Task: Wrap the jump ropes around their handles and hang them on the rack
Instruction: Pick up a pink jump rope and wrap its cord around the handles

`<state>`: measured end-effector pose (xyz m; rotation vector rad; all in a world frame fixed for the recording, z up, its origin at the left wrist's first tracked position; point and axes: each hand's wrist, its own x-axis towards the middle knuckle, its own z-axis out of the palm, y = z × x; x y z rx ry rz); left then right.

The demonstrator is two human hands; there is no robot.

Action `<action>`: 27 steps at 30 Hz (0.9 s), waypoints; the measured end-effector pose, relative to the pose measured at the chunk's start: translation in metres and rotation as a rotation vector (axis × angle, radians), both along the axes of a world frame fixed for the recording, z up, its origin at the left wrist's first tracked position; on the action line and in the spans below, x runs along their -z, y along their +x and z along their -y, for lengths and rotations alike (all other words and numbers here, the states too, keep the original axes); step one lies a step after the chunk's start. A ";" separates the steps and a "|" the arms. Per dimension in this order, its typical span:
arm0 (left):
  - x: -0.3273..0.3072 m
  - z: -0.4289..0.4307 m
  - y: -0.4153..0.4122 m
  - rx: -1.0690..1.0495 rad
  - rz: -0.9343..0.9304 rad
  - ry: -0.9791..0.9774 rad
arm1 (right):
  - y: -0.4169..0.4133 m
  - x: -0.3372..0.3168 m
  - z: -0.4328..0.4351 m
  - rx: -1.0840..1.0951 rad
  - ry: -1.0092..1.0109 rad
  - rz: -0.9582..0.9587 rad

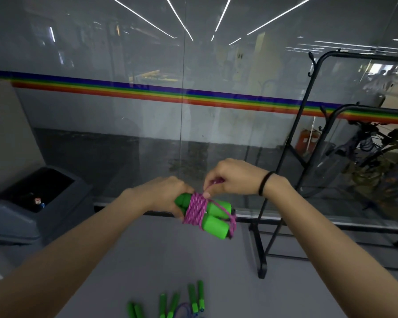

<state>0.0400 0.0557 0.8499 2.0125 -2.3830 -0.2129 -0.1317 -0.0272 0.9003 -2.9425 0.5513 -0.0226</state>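
Standing far left: a grey bin (21, 216), well apart from the work.
Left hand (163, 193): fingers curled round the left ends of the two green handles (216, 222), held side by side at chest height.
Floor: spare ropes (191, 294) with green handles lay below the hands, not yet wrapped.
Rope (194, 211): pink cord wound in tight turns round the middle of the handles; one loose loop ran past their right ends.
Right hand (230, 180): thumb and fingers pinched the rope's free end just above the wraps.
Rack (262, 267): black frame at right, near; no rope seen on it.
Handling, judged: light bundle; handles look soft and grippy, cord limp and likely to unwind unless its end is tucked.
Hold, judged: across the wraps, at mid-bundle.
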 end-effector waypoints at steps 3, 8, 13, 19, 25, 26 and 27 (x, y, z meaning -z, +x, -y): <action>0.003 -0.001 -0.005 0.125 -0.166 0.065 | 0.001 0.002 0.018 -0.013 0.276 0.192; 0.002 -0.014 -0.004 0.077 -0.947 0.045 | -0.012 0.028 0.034 0.073 0.719 0.637; 0.000 -0.012 -0.020 -0.134 -1.526 -0.079 | -0.004 0.058 0.025 0.220 0.770 0.651; -0.002 0.000 -0.018 -0.457 -1.559 -0.164 | -0.001 0.059 0.009 0.291 0.227 0.674; 0.006 0.008 -0.013 -0.559 -1.230 -0.313 | -0.006 0.044 0.010 0.334 0.096 0.765; 0.007 0.009 -0.011 -0.577 -1.187 -0.344 | -0.007 0.043 0.009 0.332 0.077 0.772; 0.007 0.010 -0.011 -0.594 -1.149 -0.379 | -0.008 0.042 0.008 0.326 0.057 0.773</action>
